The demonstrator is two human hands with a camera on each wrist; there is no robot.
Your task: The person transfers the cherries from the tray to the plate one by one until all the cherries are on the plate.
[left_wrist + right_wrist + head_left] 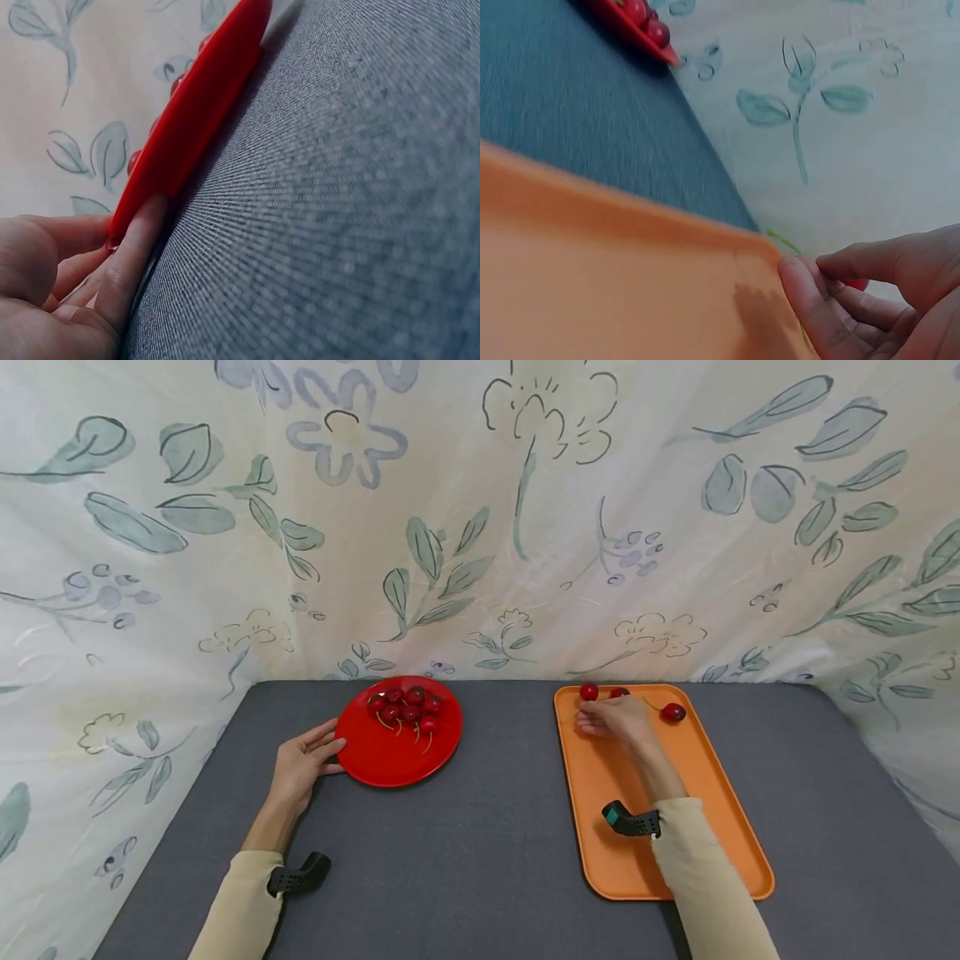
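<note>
On the left stands a round red plate (390, 760), with several dark red cherries (410, 713) with stems grouped on its upper part. My left hand (303, 764) pinches the plate's near-left rim, thumb and fingers on either side of it in the left wrist view. At the upper left corner of an orange tray (622, 860), my right hand (618, 720) has its thumb and fingertips together on a cherry (588, 692). A green stem (784, 241) sticks out by those fingertips in the right wrist view; the fruit is mostly hidden behind the fingers.
Another cherry (673, 713) lies in the tray's upper right corner, and one more (619, 692) shows partly behind the right hand. The dark grey tabletop (480, 860) spans between plate and tray. A floral cloth (450, 485) hangs along the back edge.
</note>
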